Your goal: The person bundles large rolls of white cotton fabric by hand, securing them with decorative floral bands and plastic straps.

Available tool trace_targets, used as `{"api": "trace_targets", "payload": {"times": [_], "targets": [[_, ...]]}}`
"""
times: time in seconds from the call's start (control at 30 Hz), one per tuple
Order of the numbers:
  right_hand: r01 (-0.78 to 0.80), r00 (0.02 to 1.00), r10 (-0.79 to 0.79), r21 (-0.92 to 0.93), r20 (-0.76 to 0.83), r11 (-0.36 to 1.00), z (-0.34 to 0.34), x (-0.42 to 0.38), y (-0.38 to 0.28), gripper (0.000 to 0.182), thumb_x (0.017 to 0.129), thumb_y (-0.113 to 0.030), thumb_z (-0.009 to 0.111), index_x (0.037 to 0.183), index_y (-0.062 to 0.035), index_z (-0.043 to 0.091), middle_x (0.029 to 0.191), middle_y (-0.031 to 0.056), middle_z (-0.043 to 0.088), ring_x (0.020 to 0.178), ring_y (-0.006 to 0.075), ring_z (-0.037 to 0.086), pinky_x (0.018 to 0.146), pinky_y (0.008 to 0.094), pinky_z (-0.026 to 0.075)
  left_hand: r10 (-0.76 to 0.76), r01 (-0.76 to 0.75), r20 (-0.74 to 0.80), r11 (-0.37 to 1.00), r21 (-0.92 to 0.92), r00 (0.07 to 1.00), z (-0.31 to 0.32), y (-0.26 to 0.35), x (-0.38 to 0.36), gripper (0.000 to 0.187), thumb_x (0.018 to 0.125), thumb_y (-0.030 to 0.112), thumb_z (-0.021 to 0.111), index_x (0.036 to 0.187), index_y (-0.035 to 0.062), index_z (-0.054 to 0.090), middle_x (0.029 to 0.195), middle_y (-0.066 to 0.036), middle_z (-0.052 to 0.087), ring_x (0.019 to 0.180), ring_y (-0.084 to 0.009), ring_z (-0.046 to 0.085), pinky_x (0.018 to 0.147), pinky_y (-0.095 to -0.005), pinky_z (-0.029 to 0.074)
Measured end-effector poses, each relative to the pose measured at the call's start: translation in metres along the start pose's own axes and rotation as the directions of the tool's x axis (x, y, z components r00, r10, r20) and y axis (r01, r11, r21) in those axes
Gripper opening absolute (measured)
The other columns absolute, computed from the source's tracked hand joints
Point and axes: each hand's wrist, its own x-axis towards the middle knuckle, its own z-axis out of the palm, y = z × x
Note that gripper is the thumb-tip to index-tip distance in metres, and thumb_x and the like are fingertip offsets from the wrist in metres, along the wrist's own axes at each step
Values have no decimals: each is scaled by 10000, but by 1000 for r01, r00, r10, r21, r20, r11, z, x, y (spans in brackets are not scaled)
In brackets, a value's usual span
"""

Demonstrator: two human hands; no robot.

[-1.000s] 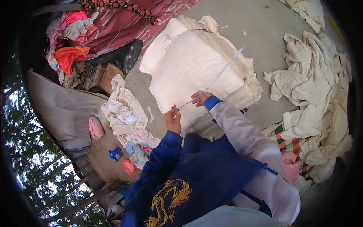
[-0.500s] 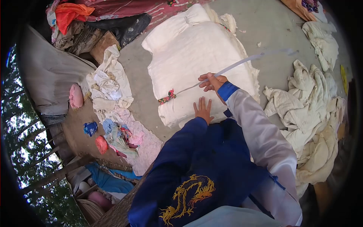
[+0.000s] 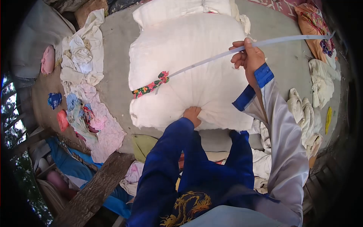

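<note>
A thick, folded white cotton quilt (image 3: 181, 49) lies on the grey floor in front of me. My left hand (image 3: 193, 115) grips its near edge with curled fingers, and creases fan out from there. Raised over the quilt's right side, my right hand (image 3: 247, 56) pinches a long, pale translucent strip (image 3: 204, 61) between thumb and fingers. The strip's far-right end curves up slightly, past the quilt. At its left end is a knotted floral cloth band (image 3: 149, 87), lying across the quilt's left part.
Crumpled white cloths (image 3: 302, 109) lie at right, near an orange bundle (image 3: 312, 22). More cloths (image 3: 85, 56), a pink bundle (image 3: 48, 59) and a red bag (image 3: 62, 120) are on the left. A rough wooden beam (image 3: 98, 189) crosses the lower left.
My left hand went from lying flat to gripping the quilt, which is now creased. My right hand moved up and right, drawing the strip straighter. My view shifted too.
</note>
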Motion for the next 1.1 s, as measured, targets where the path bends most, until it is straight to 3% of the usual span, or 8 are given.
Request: {"api": "trace_targets", "payload": {"times": [0.33, 0.6, 0.7, 0.77, 0.87, 0.97, 1.03, 1.1], "targets": [[-137, 970, 192, 315, -151, 939, -145, -106, 147, 453, 1016, -390, 377, 874, -13, 585, 784, 180, 673, 522, 198, 609, 478, 301, 484, -130, 113, 355, 991, 68, 926, 149, -13, -168, 403, 644, 266, 690, 984, 98, 555, 979, -103, 542, 975, -306, 555, 817, -426, 467], [-583, 336, 763, 514, -553, 629, -261, -80, 444, 339, 910, -386, 553, 773, -78, 579, 650, 93, 612, 441, 204, 544, 399, 352, 389, -126, 77, 575, 991, 110, 809, 150, -45, -157, 392, 601, 181, 689, 959, 98, 554, 960, -146, 524, 959, -359, 538, 776, -474, 461], [-394, 629, 421, 198, -654, 897, -264, -38, 567, 338, 848, -338, 603, 710, -30, 623, 626, 116, 598, 460, 255, 517, 432, 391, 385, -118, 14, 597, 984, 175, 794, 132, -33, -147, 390, 610, 166, 679, 970, 86, 552, 961, -156, 523, 964, -375, 531, 776, -480, 461], [-398, 468, 626, 484, -624, 779, -254, -32, 549, 317, 826, -312, 601, 655, -45, 602, 594, 108, 572, 450, 243, 505, 425, 378, 379, -105, -7, 576, 982, 189, 811, 117, -3, -132, 410, 634, 163, 670, 1017, 67, 561, 982, -167, 526, 996, -394, 525, 797, -490, 462], [-453, 306, 825, 690, -475, 565, -251, -36, 495, 286, 812, -279, 592, 615, -77, 540, 519, 71, 500, 356, 210, 404, 356, 355, 323, -15, -71, 811, 995, 70, 584, 50, 59, -77, 547, 701, 169, 675, 1199, 5, 517, 1101, -243, 542, 1083, -433, 511, 891, -517, 434], [-336, 255, 873, 809, -415, 483, -246, -41, 488, 337, 871, -332, 559, 670, -63, 552, 587, 88, 541, 371, 214, 434, 368, 352, 373, -128, 203, 991, 972, 118, 40, -10, 154, 45, 432, 757, 121, 642, 1164, 4, 553, 1160, -221, 568, 1131, -399, 520, 950, -489, 416], [-413, 304, 890, 795, -340, 445, -246, -53, 462, 404, 925, -388, 515, 723, -44, 578, 609, 92, 580, 403, 215, 510, 370, 351, 410, 318, -179, 680, 947, -268, 661, 7, 170, 87, 377, 766, 76, 628, 1137, 20, 584, 1174, -170, 593, 1102, -348, 552, 954, -473, 418], [-405, 383, 875, 798, -295, 446, -250, -66, 444, 435, 938, -400, 495, 727, -32, 594, 620, 99, 607, 421, 209, 540, 371, 348, 420, 546, -656, 483, 750, 82, 684, 47, 203, 160, 477, 768, 130, 667, 1218, 31, 544, 1203, -138, 581, 1166, -298, 506, 1011, -483, 352]]}}
